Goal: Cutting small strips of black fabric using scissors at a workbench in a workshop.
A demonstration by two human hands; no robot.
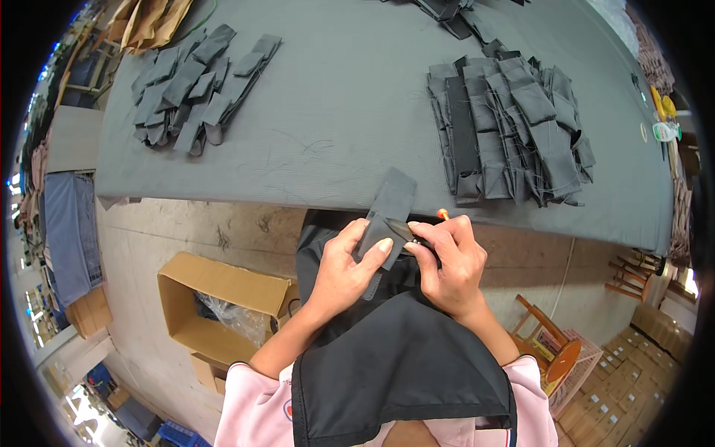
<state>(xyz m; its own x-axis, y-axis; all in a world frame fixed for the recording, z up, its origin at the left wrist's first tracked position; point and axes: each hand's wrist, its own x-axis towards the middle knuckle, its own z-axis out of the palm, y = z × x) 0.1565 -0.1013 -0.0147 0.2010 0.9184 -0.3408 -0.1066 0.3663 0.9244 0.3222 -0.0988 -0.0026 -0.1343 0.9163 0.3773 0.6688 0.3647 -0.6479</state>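
In front of my body, at the near table edge, my left hand (347, 267) pinches a folded dark grey fabric strip (395, 194), its thumb on top. My right hand (453, 264) is closed around small dark thread snips (402, 229), whose pointed tips lie against the strip. Most of the snips' grip is hidden in my fingers. An orange knob (443, 214) pokes up behind the right hand; whether it belongs to the snips I cannot tell. The strip's far end reaches over the table's edge.
On the grey-covered table (335, 97) lie a left pile of grey strips (182, 86), a larger right pile (514, 127) and loose threads (305, 143). An open cardboard box (216, 276) with plastic inside stands at lower left. A wooden stool (558, 357) is at lower right.
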